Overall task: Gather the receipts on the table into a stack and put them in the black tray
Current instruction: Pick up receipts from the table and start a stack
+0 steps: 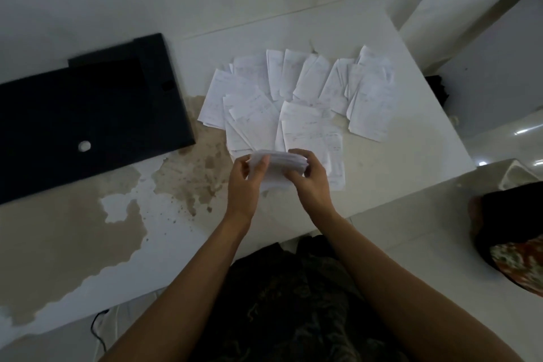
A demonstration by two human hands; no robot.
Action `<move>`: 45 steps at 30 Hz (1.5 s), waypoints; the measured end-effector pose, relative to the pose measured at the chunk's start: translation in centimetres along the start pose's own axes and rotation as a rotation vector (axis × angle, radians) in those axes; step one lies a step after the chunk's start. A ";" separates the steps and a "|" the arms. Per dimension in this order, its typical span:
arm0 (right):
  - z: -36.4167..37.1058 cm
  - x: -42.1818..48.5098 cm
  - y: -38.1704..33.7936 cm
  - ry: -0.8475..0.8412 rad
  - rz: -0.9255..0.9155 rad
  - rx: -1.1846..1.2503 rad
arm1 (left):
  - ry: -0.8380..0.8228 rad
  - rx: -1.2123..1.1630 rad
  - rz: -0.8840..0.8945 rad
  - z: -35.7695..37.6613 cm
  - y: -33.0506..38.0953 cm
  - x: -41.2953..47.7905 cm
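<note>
Both hands are clamped on a small stack of receipts (277, 167), held just above the desk (396, 161) near its front edge. The left hand (245, 182) pinches the stack's left end, thumb on top and fingers curled under; the right hand (311, 178) grips the right end the same way, its fingertips wrapped over the paper's edge. The two forearms reach forward from the bottom of the view and converge at the stack, wrists slightly bent.

Just beyond the hands, loose receipts (296, 97) lie spread in an overlapping fan across the middle of the desk, some touching the sheet right under the held stack. Nothing stands between the hands and these papers.

To the left, well apart from the fan, the black tray (88, 109) lies flat on the desk, a small pale round spot (84, 145) showing on its surface. Between tray and hands the desk's surface is worn, with brown patches (188, 182) where the white coating has peeled. At the right edge a dark, partly patterned object (511, 232) sits beside the desk; what it is cannot be told.
</note>
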State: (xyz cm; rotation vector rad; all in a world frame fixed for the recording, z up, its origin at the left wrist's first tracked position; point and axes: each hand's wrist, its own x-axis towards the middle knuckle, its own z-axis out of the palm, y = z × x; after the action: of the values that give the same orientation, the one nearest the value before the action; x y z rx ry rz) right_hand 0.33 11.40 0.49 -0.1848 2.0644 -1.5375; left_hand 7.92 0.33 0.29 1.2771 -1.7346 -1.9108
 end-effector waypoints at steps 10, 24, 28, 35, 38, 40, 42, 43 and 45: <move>2.9 -0.8 -1.1 0.177 0.020 0.217 | 0.202 0.110 0.079 2.6 1.0 -0.5; 1.9 -1.0 0.5 0.021 0.004 0.178 | 0.258 0.232 0.067 3.3 0.8 0.0; 0.8 -0.4 2.2 -0.120 -0.001 0.037 | 0.263 0.267 0.071 3.4 1.2 1.6; -1.0 2.4 1.8 -0.024 0.039 -0.311 | -0.064 0.252 -0.089 2.5 1.5 3.7; -1.6 3.3 0.0 -0.008 0.115 -0.202 | -0.138 0.407 -0.159 1.8 2.3 4.4; -2.0 3.5 -1.0 -0.015 0.172 -0.028 | -0.188 0.288 -0.208 1.1 3.0 4.2; -1.9 3.5 -1.8 -0.094 0.197 0.009 | -0.249 0.094 -0.263 0.8 3.5 3.5; -1.7 3.5 -1.8 -0.138 0.202 -0.025 | -0.267 0.046 -0.269 0.8 3.6 3.2; -1.5 3.4 -2.1 -0.127 0.228 -0.013 | -0.282 0.010 -0.275 1.2 3.6 2.7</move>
State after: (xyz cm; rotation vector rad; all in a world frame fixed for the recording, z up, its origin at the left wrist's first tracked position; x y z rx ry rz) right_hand -3.68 10.49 1.51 -0.0488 1.9236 -1.3404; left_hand 4.23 -1.69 2.28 1.3654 -1.7726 -2.3389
